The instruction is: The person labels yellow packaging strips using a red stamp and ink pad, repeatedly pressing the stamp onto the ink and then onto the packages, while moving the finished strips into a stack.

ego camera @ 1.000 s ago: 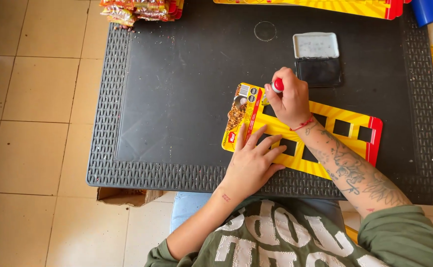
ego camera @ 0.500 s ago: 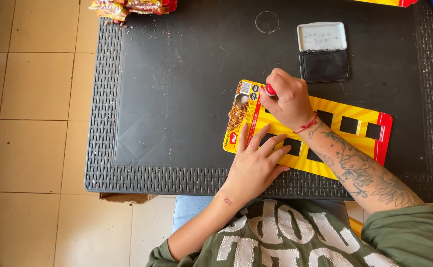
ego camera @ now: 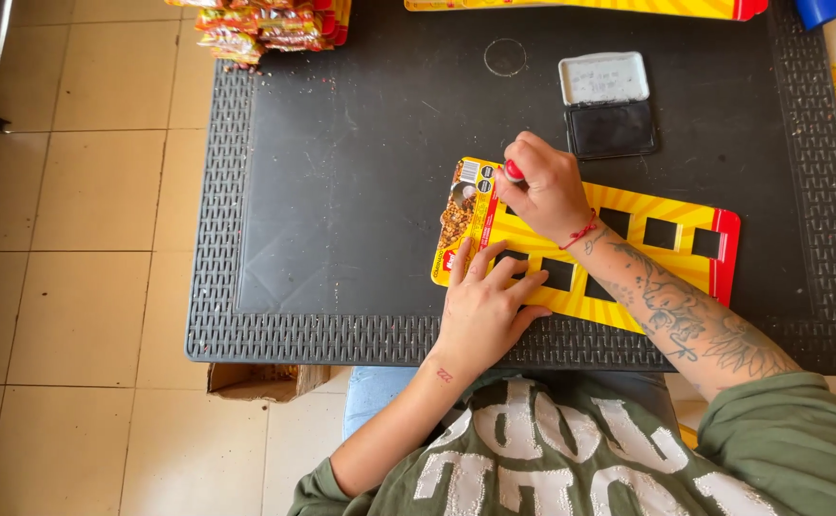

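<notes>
Seen from above: long yellow cardboard display card with a red end and square cut-out windows (ego camera: pixel 628 250), lying flat on the black plastic surface with a woven-pattern rim (ego camera: pixel 342 191), long axis running left to right and dipping slightly toward the right. Left hand (ego camera: pixel 485 311) pressed flat on the near left part of the card, fingers (ego camera: pixel 518 287) spread over the windows. Right hand (ego camera: pixel 544 186) directly above the card's left end, fingers curled tight and pinching a small red-topped stamp handle (ego camera: pixel 514 172), its lower end hidden behind the hand. Just beyond the right hand, well within reach: open ink pad in a grey hinged case with dark pad (ego camera: pixel 612 129). Glossy stack of red and yellow snack packets (ego camera: pixel 265 24) at the far left corner; pale tiled floor (ego camera: pixel 74 191) alongside.
</notes>
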